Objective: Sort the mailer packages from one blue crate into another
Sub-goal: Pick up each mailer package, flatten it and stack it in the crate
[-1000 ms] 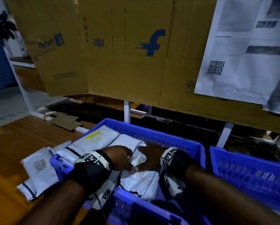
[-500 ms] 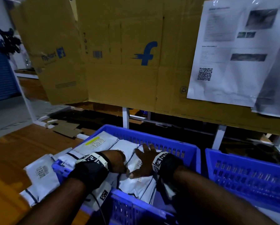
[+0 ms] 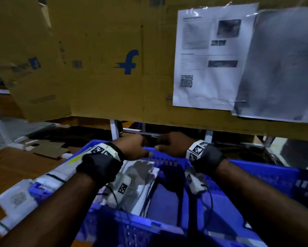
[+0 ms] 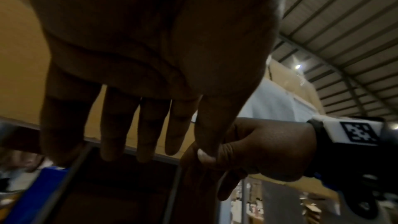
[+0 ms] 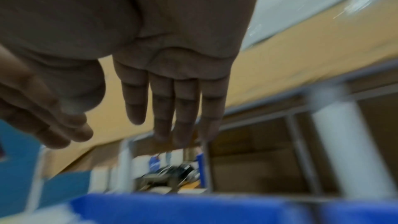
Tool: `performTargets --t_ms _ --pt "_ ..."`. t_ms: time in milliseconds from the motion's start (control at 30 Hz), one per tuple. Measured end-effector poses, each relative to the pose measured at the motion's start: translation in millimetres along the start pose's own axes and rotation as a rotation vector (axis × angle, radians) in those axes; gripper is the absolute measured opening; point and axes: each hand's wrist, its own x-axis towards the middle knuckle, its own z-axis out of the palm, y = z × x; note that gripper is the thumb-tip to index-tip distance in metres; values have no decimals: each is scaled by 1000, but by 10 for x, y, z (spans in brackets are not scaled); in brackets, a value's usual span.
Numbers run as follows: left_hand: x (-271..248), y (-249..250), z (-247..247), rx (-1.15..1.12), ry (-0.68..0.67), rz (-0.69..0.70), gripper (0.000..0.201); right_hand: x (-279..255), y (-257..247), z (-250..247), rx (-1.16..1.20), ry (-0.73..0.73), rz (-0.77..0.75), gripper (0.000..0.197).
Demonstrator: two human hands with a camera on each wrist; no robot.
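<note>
A blue crate [image 3: 167, 155] in front of me holds white mailer packages [image 3: 140, 182]; more mailers [image 3: 17, 198] spill over its left rim. My left hand [image 3: 133, 147] and right hand [image 3: 172, 145] hover side by side over the crate's far rim, nearly touching each other. In the left wrist view the left fingers [image 4: 129, 125] are straight and hold nothing. The right fingers [image 5: 172, 108] in the right wrist view are also extended and empty, above the blurred blue rim [image 5: 193, 207]. A second blue crate [image 3: 274, 177] stands to the right.
A cardboard wall with a blue f logo [image 3: 105, 68] rises just behind the crates, with printed sheets [image 3: 208, 59] taped to it. White frame posts [image 3: 114, 129] stand under it. A wooden tabletop [image 3: 16, 163] with a cardboard scrap [image 3: 49, 150] lies to the left.
Both hands have left the mailers they rested on inside the crate and have moved forward and up to the far rim. The view has come closer and is blurred.
</note>
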Motion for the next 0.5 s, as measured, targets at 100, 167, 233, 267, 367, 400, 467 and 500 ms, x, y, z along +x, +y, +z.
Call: performTargets --t_ms 100,167,233,267,367,400,467,500 --pt "140 471 22 -193 125 144 21 -378 327 -307 4 36 87 39" --pt "232 832 49 -296 165 236 15 -629 612 -459 6 19 160 36" --pt "333 1198 101 -397 181 304 14 -891 889 -583 25 17 231 33" --pt "392 1376 139 -452 185 331 15 -1014 1029 -627 20 17 263 33" --pt "592 1889 339 -469 159 372 15 -1356 1470 -665 -104 -36 365 30" --pt "672 2046 436 -444 132 394 15 -1450 1633 -648 -143 -58 406 32" --pt "822 2314 651 -399 82 427 13 -1631 1908 -601 -195 -104 445 37" --pt "900 2421 774 -372 63 432 12 -1704 2043 -544 -219 -140 455 40"
